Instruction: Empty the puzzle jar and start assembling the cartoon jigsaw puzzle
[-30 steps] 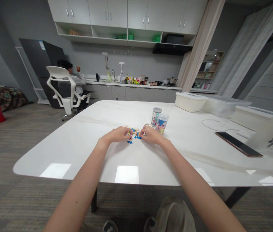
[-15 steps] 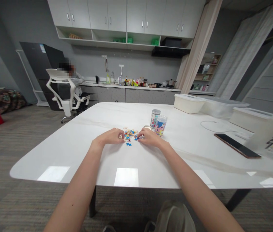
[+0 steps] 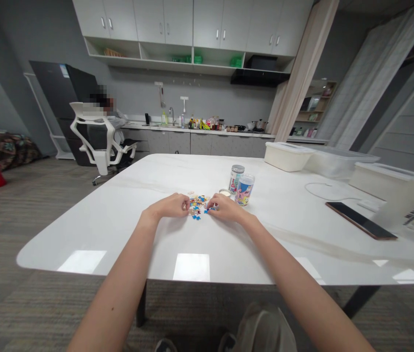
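A small heap of colourful jigsaw puzzle pieces [image 3: 199, 199] lies on the white table [image 3: 119, 220] between my hands. My left hand [image 3: 173, 205] is at the heap's left edge, fingers curled and pinched on a tan-backed puzzle piece [image 3: 191, 211]. From the right, my right hand [image 3: 227, 208] has its fingertips closed at a blue puzzle piece [image 3: 206, 211], low over the tabletop. One loose blue piece [image 3: 196, 217] sits at the near side of the heap. Behind my right hand are a round lid [image 3: 224, 192], a printed can with a silver top [image 3: 236, 178] and a clear-rimmed cartoon canister [image 3: 244, 190].
A phone [image 3: 360, 220] and a white cable [image 3: 320, 191] rest on the right of the table. White storage boxes [image 3: 289, 157] line its far right side. Across the room, a person sits in a white-framed chair [image 3: 98, 142] near the kitchen counter [image 3: 170, 128].
My left fingers have shifted slightly right, and the tan piece now shows at their tips. My right hand has barely moved. The camera view has shifted a little.
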Demonstrator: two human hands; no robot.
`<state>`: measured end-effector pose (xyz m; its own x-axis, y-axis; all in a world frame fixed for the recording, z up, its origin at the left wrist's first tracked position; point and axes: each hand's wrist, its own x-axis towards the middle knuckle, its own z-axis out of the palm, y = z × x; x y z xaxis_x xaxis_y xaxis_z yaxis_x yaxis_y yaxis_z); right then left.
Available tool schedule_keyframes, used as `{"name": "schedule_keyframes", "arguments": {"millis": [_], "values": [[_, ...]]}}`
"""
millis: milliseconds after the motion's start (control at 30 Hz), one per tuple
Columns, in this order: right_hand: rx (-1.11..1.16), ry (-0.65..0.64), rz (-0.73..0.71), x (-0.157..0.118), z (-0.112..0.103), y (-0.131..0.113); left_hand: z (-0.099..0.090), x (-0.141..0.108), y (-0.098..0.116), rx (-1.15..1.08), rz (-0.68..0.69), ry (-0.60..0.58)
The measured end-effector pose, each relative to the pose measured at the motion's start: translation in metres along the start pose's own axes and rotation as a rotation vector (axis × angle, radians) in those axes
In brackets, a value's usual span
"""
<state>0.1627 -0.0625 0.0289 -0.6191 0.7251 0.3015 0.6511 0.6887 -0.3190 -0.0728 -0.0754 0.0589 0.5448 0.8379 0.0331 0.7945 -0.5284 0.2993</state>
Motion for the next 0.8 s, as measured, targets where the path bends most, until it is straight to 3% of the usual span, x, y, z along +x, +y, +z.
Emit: {"name": "schedule_keyframes", "arguments": {"millis": [533, 800], "values": [[-0.038, 0.02, 0.002, 0.001, 0.003, 0.003, -0.001, 0.001, 0.006, -0.033, 0.02, -0.077], [-0.084, 0.01, 0.02, 0.002, 0.003, 0.008, -0.002, 0.002, 0.008, -0.042, -0.005, -0.049]]}}
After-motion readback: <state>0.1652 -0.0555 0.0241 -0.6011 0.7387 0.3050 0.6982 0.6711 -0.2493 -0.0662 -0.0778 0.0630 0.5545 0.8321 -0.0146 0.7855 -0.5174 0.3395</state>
